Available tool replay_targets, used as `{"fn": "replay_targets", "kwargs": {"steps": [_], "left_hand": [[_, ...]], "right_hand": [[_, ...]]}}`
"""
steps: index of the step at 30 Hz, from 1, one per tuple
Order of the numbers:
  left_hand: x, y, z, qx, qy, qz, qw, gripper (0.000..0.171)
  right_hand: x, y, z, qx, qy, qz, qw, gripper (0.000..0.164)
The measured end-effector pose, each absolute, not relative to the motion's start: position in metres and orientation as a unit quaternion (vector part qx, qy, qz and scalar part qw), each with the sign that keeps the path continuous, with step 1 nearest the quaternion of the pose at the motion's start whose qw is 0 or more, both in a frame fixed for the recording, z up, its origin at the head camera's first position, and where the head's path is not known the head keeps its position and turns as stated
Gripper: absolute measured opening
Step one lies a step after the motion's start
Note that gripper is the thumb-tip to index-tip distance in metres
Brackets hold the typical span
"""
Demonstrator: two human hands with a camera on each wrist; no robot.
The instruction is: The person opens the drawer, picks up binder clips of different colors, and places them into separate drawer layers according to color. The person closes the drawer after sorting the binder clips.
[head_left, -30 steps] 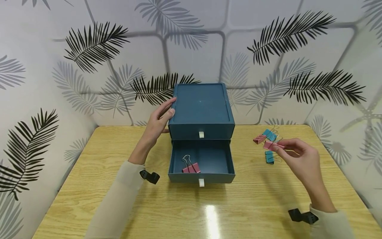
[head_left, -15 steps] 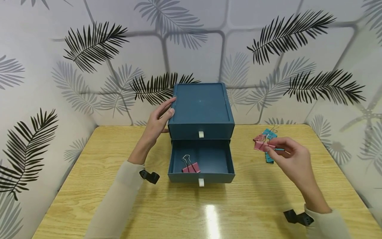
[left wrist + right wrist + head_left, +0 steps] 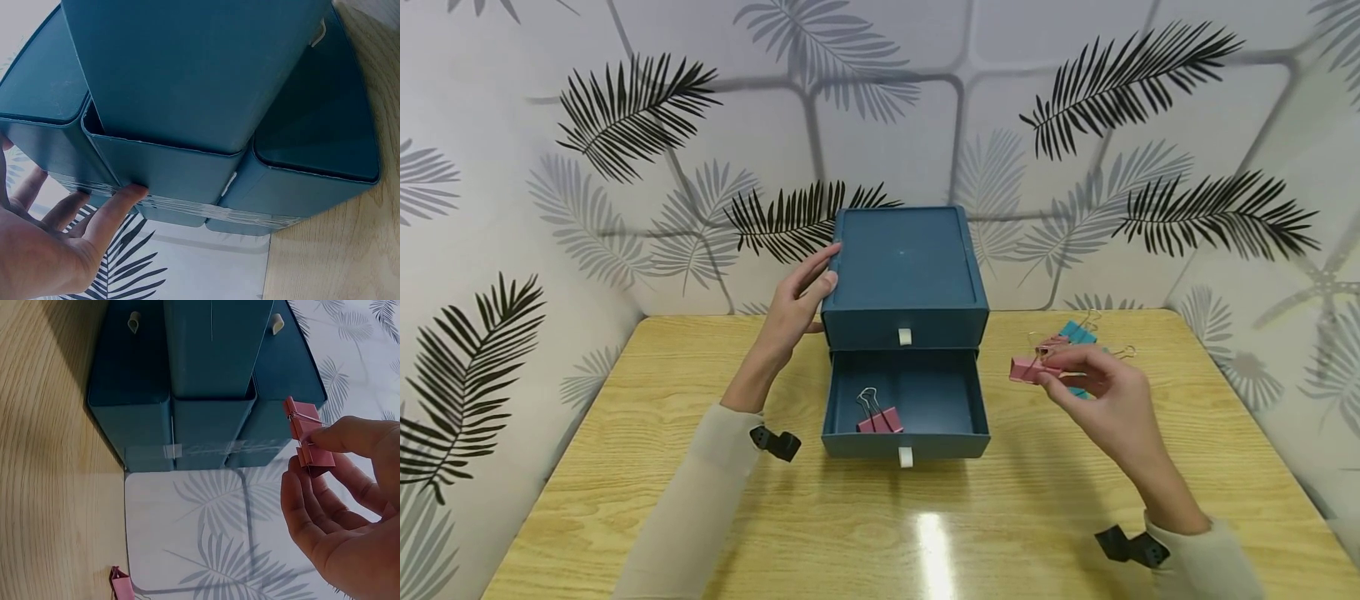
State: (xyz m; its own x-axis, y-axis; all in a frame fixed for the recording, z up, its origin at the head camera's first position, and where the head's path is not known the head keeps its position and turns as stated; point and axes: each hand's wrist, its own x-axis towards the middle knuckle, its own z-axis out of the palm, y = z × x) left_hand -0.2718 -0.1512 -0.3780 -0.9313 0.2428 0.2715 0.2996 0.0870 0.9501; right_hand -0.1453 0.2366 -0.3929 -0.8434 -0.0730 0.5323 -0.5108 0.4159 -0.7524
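Observation:
A blue drawer unit (image 3: 904,258) stands on the table with one drawer (image 3: 940,400) pulled out. In that drawer lies a pink binder clip (image 3: 880,421), its wire handles raised. My left hand (image 3: 790,312) rests on the unit's left side, fingers extended; the left wrist view shows fingertips touching the side wall. Between thumb and fingers, my right hand (image 3: 1105,396) pinches another pink binder clip (image 3: 1026,369), to the right of the unit and above the table. The right wrist view shows this held clip (image 3: 309,434) from close by.
Behind the right hand, a blue binder clip (image 3: 1078,332) and a pink one (image 3: 1054,342) lie on the table; another blue clip (image 3: 1078,392) is mostly hidden by the hand. A leaf-patterned wall covering (image 3: 895,150) rises directly behind the table (image 3: 760,517).
My right hand has moved left, carrying the pinched pink binder clip away from the other clips and nearer the drawer unit. The left hand stays against the unit.

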Motion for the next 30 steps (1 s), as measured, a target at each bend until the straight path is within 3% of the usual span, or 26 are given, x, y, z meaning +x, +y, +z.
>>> {"fn": "replay_targets", "kwargs": {"steps": [30], "left_hand": [[-0.272, -0.152, -0.378, -0.186, -0.736, -0.651, 0.021, 0.050]], "right_hand": [[-0.152, 0.181, -0.390, 0.235, -0.824, 0.482, 0.183, 0.017]]}}
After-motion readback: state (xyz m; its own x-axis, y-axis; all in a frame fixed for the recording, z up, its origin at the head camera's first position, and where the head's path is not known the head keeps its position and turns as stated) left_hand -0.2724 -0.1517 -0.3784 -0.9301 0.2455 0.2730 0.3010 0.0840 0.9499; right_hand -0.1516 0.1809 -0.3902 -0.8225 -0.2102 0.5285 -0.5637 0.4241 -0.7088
